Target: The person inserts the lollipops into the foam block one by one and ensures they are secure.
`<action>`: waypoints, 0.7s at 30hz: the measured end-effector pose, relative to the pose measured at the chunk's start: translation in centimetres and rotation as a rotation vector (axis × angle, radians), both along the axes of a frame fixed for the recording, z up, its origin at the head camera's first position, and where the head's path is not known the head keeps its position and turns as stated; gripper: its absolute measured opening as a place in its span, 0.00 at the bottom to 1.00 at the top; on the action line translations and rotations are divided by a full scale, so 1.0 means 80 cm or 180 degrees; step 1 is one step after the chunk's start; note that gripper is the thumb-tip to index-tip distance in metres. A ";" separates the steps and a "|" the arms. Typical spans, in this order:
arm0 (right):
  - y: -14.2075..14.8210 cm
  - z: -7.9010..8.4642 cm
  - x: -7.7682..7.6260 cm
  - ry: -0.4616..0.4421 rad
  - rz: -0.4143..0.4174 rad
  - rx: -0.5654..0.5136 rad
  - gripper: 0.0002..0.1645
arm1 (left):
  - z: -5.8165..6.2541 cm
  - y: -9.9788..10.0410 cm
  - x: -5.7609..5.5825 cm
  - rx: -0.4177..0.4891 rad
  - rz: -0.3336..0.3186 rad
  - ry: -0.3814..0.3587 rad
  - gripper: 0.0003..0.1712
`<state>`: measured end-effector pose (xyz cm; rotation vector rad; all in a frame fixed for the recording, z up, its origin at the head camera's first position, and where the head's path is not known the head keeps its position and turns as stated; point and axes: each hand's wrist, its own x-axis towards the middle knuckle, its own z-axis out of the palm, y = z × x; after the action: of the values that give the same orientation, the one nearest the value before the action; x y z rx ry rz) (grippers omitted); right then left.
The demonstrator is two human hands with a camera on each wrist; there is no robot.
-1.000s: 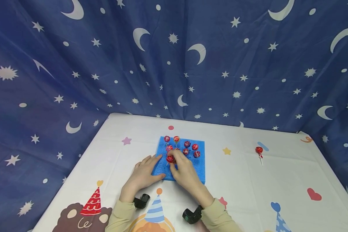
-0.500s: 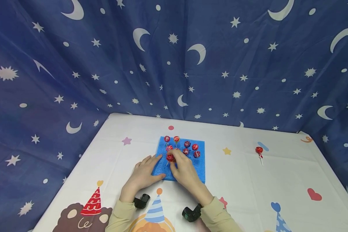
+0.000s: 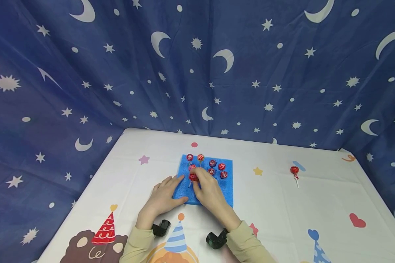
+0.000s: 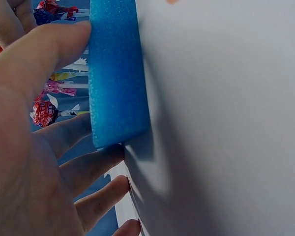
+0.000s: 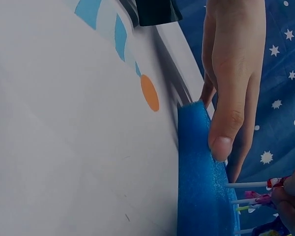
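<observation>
A blue foam block (image 3: 226, 190) lies on the table with several wrapped lollipops standing in it. My right hand (image 3: 210, 190) pinches a red-wrapped lollipop (image 3: 192, 177) near the block's left front. In the right wrist view its white stick (image 5: 250, 185) meets the foam's top face, while the fingers (image 5: 292, 201) grip just under the candy. My left hand (image 3: 162, 194) rests at the block's front left corner, fingers spread and fairly straight. Its thumb (image 4: 64, 42) touches the foam's top edge in the left wrist view; other fingers reach past the block's end.
A single red lollipop (image 3: 294, 170) lies on the table to the right, its stick toward me. The white tablecloth (image 3: 266, 212) carries printed party figures. Behind the table hangs a dark blue curtain (image 3: 243, 95) with moons and stars.
The right fingers and the red lollipop they pinch have shifted slightly away from me, and more of its stick shows. The left hand and the foam block stay put.
</observation>
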<state>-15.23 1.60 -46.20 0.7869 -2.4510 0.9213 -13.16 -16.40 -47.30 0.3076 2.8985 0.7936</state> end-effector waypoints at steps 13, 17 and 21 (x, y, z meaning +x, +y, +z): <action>0.005 0.001 0.003 0.0017 0.0029 -0.0021 0.20 | 0.001 0.000 0.000 0.0024 -0.0014 -0.0009 0.44; 0.008 0.001 0.004 -0.0009 0.0013 0.0006 0.18 | 0.001 0.000 0.000 0.0041 -0.0013 -0.0027 0.44; 0.010 0.001 0.005 -0.0013 -0.0016 0.0052 0.18 | 0.001 0.000 0.000 0.0026 -0.0008 -0.0036 0.44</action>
<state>-14.84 2.40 -46.12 0.7846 -2.4658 0.9031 -13.15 -16.40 -47.22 0.3066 2.8846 0.8042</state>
